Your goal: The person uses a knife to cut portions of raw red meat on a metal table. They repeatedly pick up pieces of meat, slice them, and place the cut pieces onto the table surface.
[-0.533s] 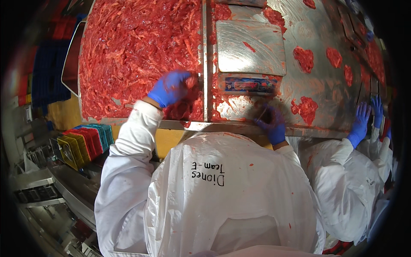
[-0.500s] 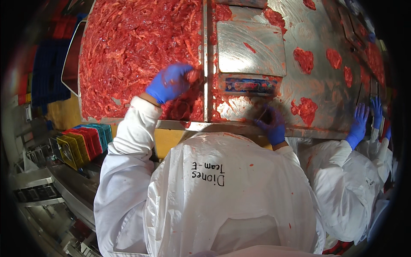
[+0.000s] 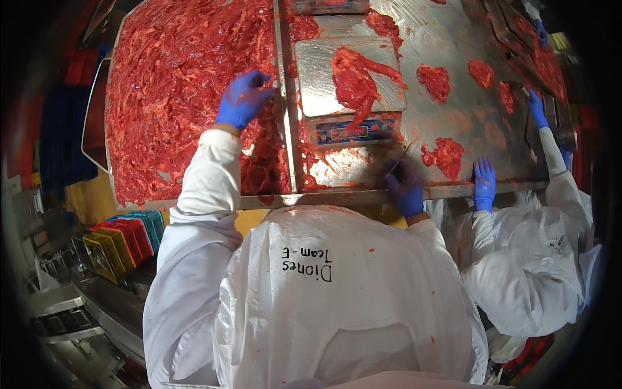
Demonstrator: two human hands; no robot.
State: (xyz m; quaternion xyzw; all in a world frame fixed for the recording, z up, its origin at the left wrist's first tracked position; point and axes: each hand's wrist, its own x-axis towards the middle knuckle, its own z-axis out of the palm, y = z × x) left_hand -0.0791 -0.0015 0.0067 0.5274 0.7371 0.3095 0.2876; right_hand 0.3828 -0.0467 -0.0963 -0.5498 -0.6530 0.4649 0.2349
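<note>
My left hand (image 3: 243, 102), in a blue glove, is over the right part of a large heap of raw red meat strips (image 3: 188, 84). Its fingers are loosely apart, with nothing visible in them. A piece of meat (image 3: 353, 81) lies on the steel platform scale (image 3: 315, 74), one end drooping over the display panel (image 3: 382, 131). Below the scale, at the table's near edge, my gloved right hand (image 3: 406, 191) is closed around a thin, dark tool (image 3: 401, 157), perhaps a knife. Shadow and blur hide its shape.
A raised metal divider (image 3: 287, 123) separates the heap from the scale. Meat pieces (image 3: 446, 157) lie spread on the steel table (image 3: 479, 133). On the right, a co-worker's gloved hand (image 3: 484, 185) rests at the edge. Coloured crates (image 3: 120, 243) stand at lower left.
A meat piece now lies on the scale, which held only a scrap before. My left hand has let go of meat and moved slightly up and left. The view has shifted right.
</note>
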